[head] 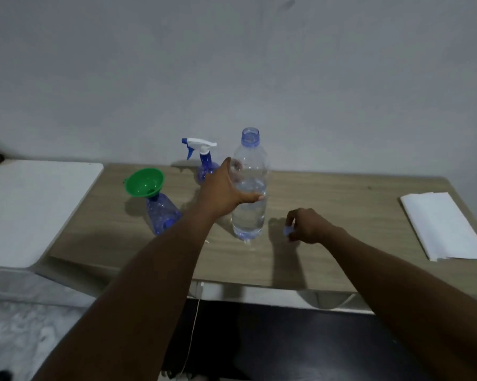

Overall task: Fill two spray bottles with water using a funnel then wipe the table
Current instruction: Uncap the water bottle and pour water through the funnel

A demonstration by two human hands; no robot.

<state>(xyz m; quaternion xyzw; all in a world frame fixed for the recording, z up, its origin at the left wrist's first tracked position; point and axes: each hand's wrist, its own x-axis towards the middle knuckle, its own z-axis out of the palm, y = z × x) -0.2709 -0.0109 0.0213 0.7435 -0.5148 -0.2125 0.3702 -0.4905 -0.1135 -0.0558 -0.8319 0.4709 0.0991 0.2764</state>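
A tall clear water bottle (250, 215) stands uncapped in the middle of the wooden table (341, 215), partly full. My left hand (226, 192) grips its middle. To its right, low over the table, my right hand (306, 226) pinches the small blue bottle cap (287, 231). A blue spray bottle (163, 214) without its head stands at the left with a green funnel (144, 182) seated in its neck. Behind my left hand stands a second blue spray bottle (204, 167) with its white trigger head on.
A folded white cloth or paper towel (443, 225) lies at the table's right end. A white surface (31, 210) adjoins the table on the left. A grey wall rises right behind the table. A thin white cord (194, 325) hangs below the front edge.
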